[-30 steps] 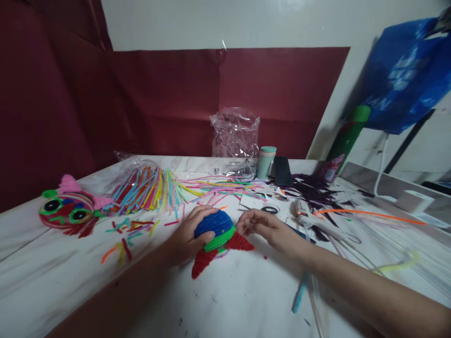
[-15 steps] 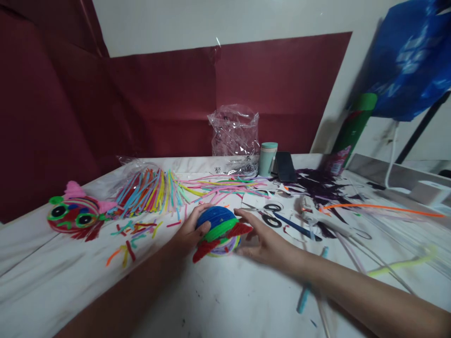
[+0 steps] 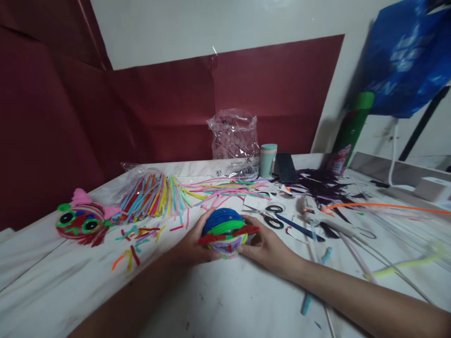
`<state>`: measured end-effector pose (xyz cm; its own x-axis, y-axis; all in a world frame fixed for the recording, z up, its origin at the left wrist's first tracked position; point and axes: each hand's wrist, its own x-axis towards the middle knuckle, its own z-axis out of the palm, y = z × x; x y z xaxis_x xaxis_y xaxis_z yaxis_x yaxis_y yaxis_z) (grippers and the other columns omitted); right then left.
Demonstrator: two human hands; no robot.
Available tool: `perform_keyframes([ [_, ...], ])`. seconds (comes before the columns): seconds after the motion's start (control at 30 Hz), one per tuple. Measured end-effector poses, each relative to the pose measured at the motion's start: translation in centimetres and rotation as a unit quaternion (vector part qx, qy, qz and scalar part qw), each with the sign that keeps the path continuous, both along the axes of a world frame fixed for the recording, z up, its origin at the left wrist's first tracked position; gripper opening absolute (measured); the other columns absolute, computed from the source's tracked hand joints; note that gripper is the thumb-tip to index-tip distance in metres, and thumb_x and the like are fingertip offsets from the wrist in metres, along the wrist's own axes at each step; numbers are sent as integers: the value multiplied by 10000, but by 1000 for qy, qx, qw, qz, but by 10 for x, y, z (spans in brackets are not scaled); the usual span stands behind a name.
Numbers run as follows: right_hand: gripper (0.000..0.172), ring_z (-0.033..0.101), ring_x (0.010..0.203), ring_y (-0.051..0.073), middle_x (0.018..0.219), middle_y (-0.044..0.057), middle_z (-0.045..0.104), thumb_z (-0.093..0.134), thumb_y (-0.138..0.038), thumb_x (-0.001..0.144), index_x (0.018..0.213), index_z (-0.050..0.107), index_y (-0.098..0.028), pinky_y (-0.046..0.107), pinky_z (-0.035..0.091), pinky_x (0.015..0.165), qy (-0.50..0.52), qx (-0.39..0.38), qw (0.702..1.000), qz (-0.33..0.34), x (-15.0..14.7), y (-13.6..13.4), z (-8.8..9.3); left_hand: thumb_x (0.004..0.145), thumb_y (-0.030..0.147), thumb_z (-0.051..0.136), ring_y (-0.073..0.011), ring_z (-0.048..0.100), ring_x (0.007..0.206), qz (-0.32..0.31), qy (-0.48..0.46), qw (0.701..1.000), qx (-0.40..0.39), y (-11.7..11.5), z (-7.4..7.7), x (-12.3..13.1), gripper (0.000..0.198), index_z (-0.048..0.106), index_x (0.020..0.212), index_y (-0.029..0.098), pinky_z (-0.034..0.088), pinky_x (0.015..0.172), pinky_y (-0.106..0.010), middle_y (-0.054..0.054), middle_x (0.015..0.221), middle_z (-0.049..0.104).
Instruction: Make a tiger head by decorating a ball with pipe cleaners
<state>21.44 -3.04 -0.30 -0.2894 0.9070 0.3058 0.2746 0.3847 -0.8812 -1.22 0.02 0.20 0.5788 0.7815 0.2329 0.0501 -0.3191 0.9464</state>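
Observation:
Between my hands is a ball covered in coiled pipe cleaners (image 3: 225, 225), with a blue top, a green band, red flaps sticking out at both sides and a purple and yellow underside. My left hand (image 3: 193, 241) is wrapped round its left side. On the right, my right hand (image 3: 266, 244) grips the ball with its thumb low and its fingers behind the red flap. Some fingertips are hidden behind the ball. Beyond my right hand lie black-handled scissors (image 3: 273, 217) on white paper.
A finished-looking pipe-cleaner fish with big eyes (image 3: 81, 223) sits at left, near cut scraps (image 3: 136, 239) and a bundle of pipe cleaners (image 3: 151, 197). A glue gun (image 3: 317, 216), dark blue tool (image 3: 299, 227), green cup (image 3: 268, 160) and phone (image 3: 286, 167) are at right.
The ball has turned so its red flaps lie more level, with the purple part facing me. My right hand has closed in on its right side. The view has shifted slightly.

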Motion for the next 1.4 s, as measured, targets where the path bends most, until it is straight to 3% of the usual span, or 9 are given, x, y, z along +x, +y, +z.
perform_keyframes([
  [0.17, 611, 593, 802, 187, 1085, 99, 606, 673, -354, 703, 1228, 436, -151, 314, 497, 679, -21, 16, 999, -24, -1, -4, 3, 496, 290, 841, -353, 393, 1262, 117, 14, 992, 35, -9, -3, 15, 1121, 189, 1404, 204, 351, 1028, -472, -162, 1419, 347],
  [0.4, 494, 554, 707, 157, 893, 50, 605, 594, -409, 781, 1186, 456, -163, 294, 466, 636, -13, 11, 1000, -5, 0, -2, 1, 534, 251, 794, -320, 538, 1100, 133, -27, 991, -14, -14, 2, 19, 901, 332, 1308, 244, 459, 908, -455, -110, 1232, 542],
  [0.5, 287, 521, 682, 143, 774, 17, 563, 563, -438, 805, 919, 517, -180, 275, 441, 614, 39, 21, 999, -24, 2, 2, -1, 556, 305, 782, -325, 559, 1066, 101, -75, 990, -61, -15, 4, 18, 796, 416, 1260, 237, 484, 859, -435, -112, 1189, 575],
  [0.73, 379, 414, 494, 107, 526, -36, 447, 434, -498, 866, 622, 416, -209, 243, 375, 476, 44, -6, 997, -67, 9, 2, 5, 515, 355, 814, -305, 587, 1023, 111, -81, 988, -65, -9, 1, 17, 822, 456, 1243, 219, 489, 847, -418, -108, 1144, 602],
  [0.83, 283, 555, 714, 160, 785, 35, 592, 557, -465, 806, 823, 531, -184, 274, 461, 598, 31, 35, 998, -36, 6, -2, 6, 514, 399, 813, -328, 562, 1071, 97, -80, 990, -65, -11, 2, 18, 839, 454, 1252, 226, 476, 878, -430, -124, 1180, 583],
  [0.97, 864, 585, 1009, 223, 1211, 99, 546, 788, -345, 610, 1309, 297, -217, 333, 516, 790, 96, -23, 991, 90, -5, -7, 3, 536, 449, 803, -347, 542, 1110, 53, -68, 993, -85, -14, 1, 20, 867, 425, 1283, 224, 466, 901, -443, -134, 1224, 562],
  [1.07, 837, 594, 1025, 233, 1183, 95, 579, 802, -366, 590, 1273, 343, -210, 362, 504, 862, 126, -60, 985, 104, -7, -6, 3, 567, 561, 744, -347, 475, 1195, 43, -72, 994, -64, -12, 0, 18, 880, 396, 1300, 222, 431, 955, -444, -137, 1290, 514],
  [1.2, 652, 623, 943, 231, 1093, 85, 628, 778, -419, 614, 1138, 460, -195, 398, 508, 851, 96, -75, 990, 71, -2, -1, 10, 667, 551, 659, -293, 454, 1211, 126, -106, 986, 27, -7, 4, 11, 666, 467, 1204, 208, 381, 994, -408, -121, 1307, 485],
  [1.4, 671, 624, 964, 231, 1148, 96, 606, 770, -407, 632, 1180, 444, -202, 392, 512, 848, 117, -87, 986, 80, -2, -1, 10, 816, 329, 490, -145, 515, 757, 330, -121, 932, 90, -1, 14, 1, 180, 508, 712, 184, 415, 749, -276, 3, 735, 522],
])
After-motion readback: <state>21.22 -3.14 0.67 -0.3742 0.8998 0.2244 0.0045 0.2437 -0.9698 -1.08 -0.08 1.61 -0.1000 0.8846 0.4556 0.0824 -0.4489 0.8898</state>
